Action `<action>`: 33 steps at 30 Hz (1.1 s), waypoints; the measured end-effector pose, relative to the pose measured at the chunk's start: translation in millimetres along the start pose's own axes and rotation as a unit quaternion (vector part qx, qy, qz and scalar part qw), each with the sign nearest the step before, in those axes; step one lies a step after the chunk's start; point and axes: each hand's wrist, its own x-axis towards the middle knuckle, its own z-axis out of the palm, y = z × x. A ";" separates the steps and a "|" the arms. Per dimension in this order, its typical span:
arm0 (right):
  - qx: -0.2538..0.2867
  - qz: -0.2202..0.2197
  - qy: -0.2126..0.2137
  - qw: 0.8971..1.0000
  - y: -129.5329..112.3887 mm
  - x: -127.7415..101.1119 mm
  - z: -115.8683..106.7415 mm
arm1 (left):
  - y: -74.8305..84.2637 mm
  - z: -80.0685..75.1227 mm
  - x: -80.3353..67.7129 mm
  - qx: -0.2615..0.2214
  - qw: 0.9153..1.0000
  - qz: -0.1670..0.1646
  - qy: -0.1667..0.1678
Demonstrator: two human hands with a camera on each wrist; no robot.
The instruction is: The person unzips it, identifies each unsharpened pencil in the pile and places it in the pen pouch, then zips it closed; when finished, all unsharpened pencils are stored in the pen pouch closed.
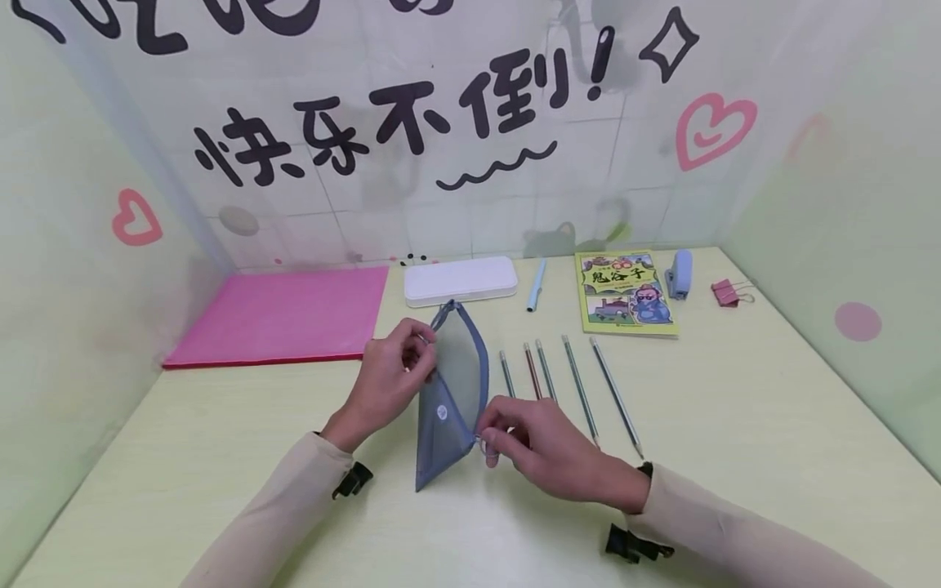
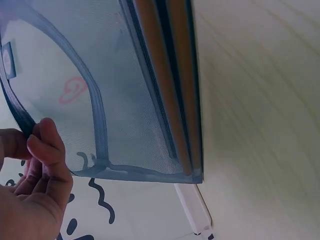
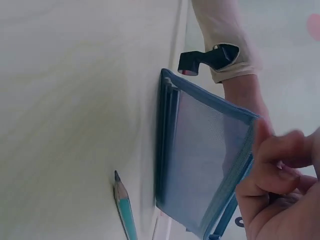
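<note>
A blue mesh zipper pouch [image 1: 445, 416] stands on edge on the table, its mouth spread apart. My left hand [image 1: 393, 371] pinches the left edge of the mouth between thumb and fingers. At the near end of the zipper, my right hand [image 1: 544, 449] pinches the corner, where a small ring [image 1: 485, 447] shows by the fingertips. Through the mesh in the left wrist view, long brown pencil-like sticks [image 2: 162, 85] lie along the pouch bottom. Several pencils [image 1: 577, 380] lie in a row to the right, one pencil [image 3: 125, 210] close to the pouch in the right wrist view.
A pink folder [image 1: 283, 317] lies at the back left. Along the back are a white case [image 1: 461, 280], a light blue pen [image 1: 537, 286], a yellow comic booklet [image 1: 625, 292], a blue stapler [image 1: 680, 274] and a pink binder clip [image 1: 728, 292]. Printed walls enclose the table.
</note>
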 end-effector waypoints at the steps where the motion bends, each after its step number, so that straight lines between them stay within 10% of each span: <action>1: 0.018 0.004 -0.001 1.000 0.1 1.3 -0.4 | 1.5 -0.6 -1.2 -0.001 1.000 -0.004 -0.004; 5: 0.040 0.008 -0.009 0.999 -0.9 7.0 -1.5 | 12.3 -6.0 -14.5 0.025 0.999 0.006 -0.020; 8: 0.025 -0.005 -0.013 1.000 -4.2 11.0 -2.0 | 21.9 -8.9 -32.7 0.088 0.991 0.095 -0.037; 12: 0.005 -0.015 -0.014 1.000 -10.9 14.2 -3.5 | 31.6 -3.9 -57.1 0.196 0.949 0.242 -0.049; 16: -0.003 -0.011 -0.030 0.999 -17.9 15.5 -4.5 | 36.7 1.5 -71.7 0.271 0.913 0.304 -0.019; 25: -0.056 -0.120 -0.054 0.990 -4.2 29.0 -18.7 | 41.0 5.7 -83.1 0.317 0.883 0.343 0.039; 33: -0.130 -0.168 -0.003 0.977 17.3 51.0 -32.5 | 43.9 -4.1 -95.0 0.332 0.879 0.341 0.042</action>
